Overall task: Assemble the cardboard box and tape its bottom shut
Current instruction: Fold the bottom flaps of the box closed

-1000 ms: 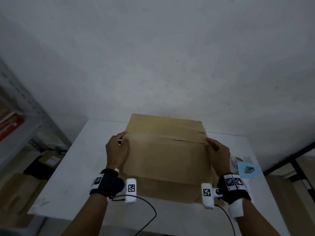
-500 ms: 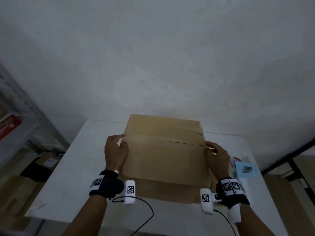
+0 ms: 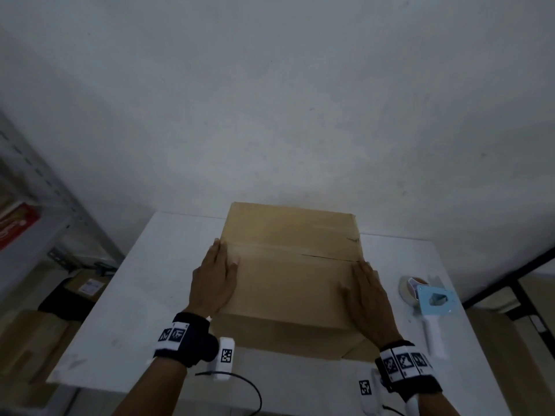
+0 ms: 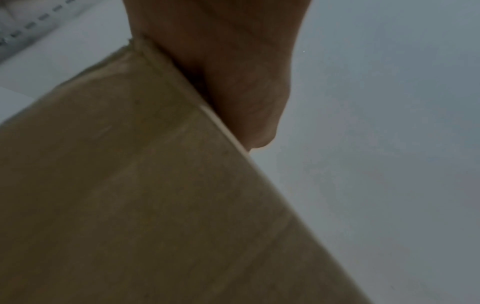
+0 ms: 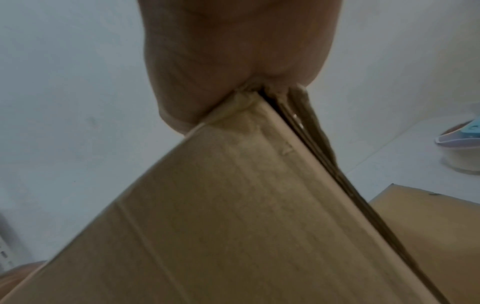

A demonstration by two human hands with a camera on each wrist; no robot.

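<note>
Box on table (dispenser right)

Dim, grainy, soft wrist views

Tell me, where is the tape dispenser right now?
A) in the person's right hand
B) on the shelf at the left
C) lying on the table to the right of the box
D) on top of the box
C: the tape dispenser lies untouched on the white table, right of the cardboard box, while the left hand and right hand both press flat on the box.
</note>
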